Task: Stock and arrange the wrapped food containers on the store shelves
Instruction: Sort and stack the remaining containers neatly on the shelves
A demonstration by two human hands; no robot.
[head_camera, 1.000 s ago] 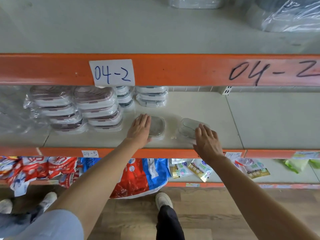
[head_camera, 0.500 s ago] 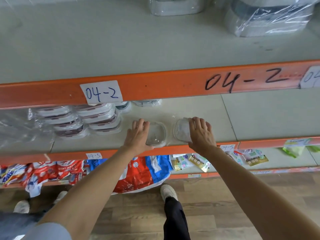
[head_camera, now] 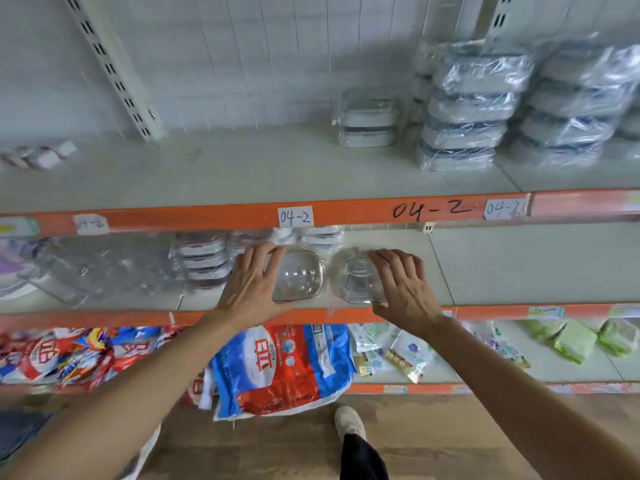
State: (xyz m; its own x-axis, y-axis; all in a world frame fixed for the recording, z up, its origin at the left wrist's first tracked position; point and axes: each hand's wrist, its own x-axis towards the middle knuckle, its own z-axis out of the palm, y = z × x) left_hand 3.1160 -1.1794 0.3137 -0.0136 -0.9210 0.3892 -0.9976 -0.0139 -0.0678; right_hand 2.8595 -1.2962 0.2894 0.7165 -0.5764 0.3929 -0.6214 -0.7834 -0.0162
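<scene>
Resting on two clear containers at the shelf (head_camera: 485,271) front: left hand (head_camera: 251,285) on the square container (head_camera: 299,280), right hand (head_camera: 405,289) on the round container (head_camera: 356,280), fingers straight and spread.

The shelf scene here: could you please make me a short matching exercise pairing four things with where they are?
Things:
1. square clear container
2. round ribbed clear container
3. tall stacks of wrapped containers
4. blue and red bag

Places:
A. top shelf, right side
B. lowest shelf, hanging over its front edge
C. middle shelf, under the left hand
D. middle shelf, under the right hand

Pairs: 1-C, 2-D, 3-A, 4-B
</scene>
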